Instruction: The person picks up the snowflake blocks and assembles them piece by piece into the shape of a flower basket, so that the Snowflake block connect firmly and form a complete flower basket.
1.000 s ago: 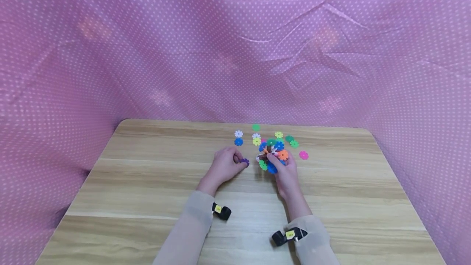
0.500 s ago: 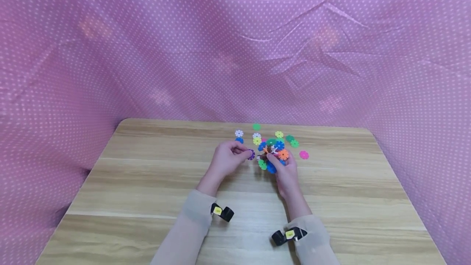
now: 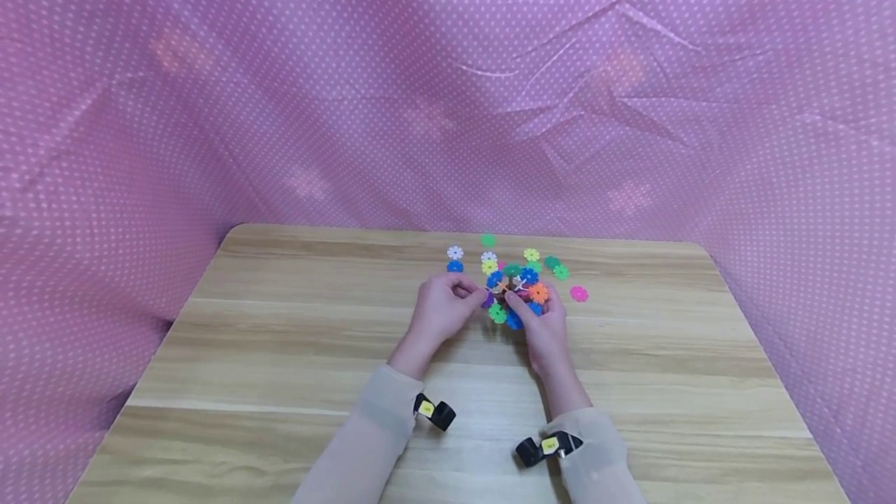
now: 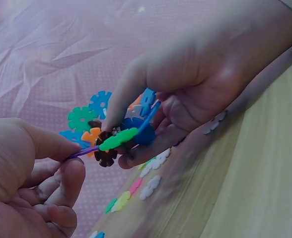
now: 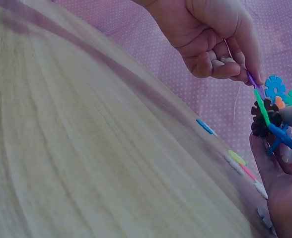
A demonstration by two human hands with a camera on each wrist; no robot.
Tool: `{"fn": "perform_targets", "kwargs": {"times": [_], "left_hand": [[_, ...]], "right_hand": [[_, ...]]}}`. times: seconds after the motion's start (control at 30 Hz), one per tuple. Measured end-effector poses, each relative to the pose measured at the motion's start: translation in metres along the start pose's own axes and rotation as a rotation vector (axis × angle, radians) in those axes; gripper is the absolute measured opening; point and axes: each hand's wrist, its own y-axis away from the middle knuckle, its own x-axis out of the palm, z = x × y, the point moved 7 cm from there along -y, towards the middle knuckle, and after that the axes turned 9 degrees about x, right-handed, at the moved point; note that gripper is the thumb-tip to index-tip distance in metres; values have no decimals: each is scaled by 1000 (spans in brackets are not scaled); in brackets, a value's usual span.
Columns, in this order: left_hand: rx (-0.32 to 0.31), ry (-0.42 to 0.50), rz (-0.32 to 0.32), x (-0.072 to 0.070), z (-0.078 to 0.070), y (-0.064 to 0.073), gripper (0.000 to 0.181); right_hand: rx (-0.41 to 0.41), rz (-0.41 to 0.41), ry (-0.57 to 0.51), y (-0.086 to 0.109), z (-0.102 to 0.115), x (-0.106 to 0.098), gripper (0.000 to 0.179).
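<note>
My right hand [image 3: 546, 329] grips a cluster of interlocking plastic flower discs in several colours, raised over the table. An orange disc [image 3: 538, 292], a brown disc [image 4: 105, 148] and a green disc [image 4: 118, 139] belong to it. Between thumb and forefinger, my left hand [image 3: 444, 306] pinches a purple disc [image 4: 84, 151]. The purple disc's edge meets the green disc at the cluster's left side. In the right wrist view, the purple disc [image 5: 254, 79] lines up with the green disc [image 5: 261, 107]. My right palm and fingers hide part of the cluster.
Loose flower discs lie behind the hands on the wooden table [image 3: 280, 348], among them a white disc [image 3: 455, 253], a blue disc [image 3: 455, 266] and a pink disc [image 3: 579, 294]. A pink dotted cloth [image 3: 448, 99] hangs around the back and sides.
My left hand has lifted the purple disc from near the table and carried it right, up against the cluster. The right hand has stayed nearly still, holding the cluster.
</note>
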Motion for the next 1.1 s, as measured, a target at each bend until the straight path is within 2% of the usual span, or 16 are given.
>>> {"fn": "perform_targets", "kwargs": {"times": [0.3, 0.5, 0.67, 0.9, 1.1], "left_hand": [[-2, 23, 13, 3, 0, 1, 9], [-84, 86, -30, 6, 3, 4, 9], [-142, 84, -61, 11, 3, 7, 8], [-149, 109, -82, 12, 3, 9, 8], [-156, 181, -83, 12, 5, 8, 8]], "right_hand": [[-16, -2, 5, -1, 0, -1, 60], [-31, -8, 14, 2, 2, -1, 59], [-35, -24, 31, 2, 2, -1, 58], [-30, -46, 21, 1, 0, -2, 53], [-14, -8, -28, -1, -1, -1, 55]]}}
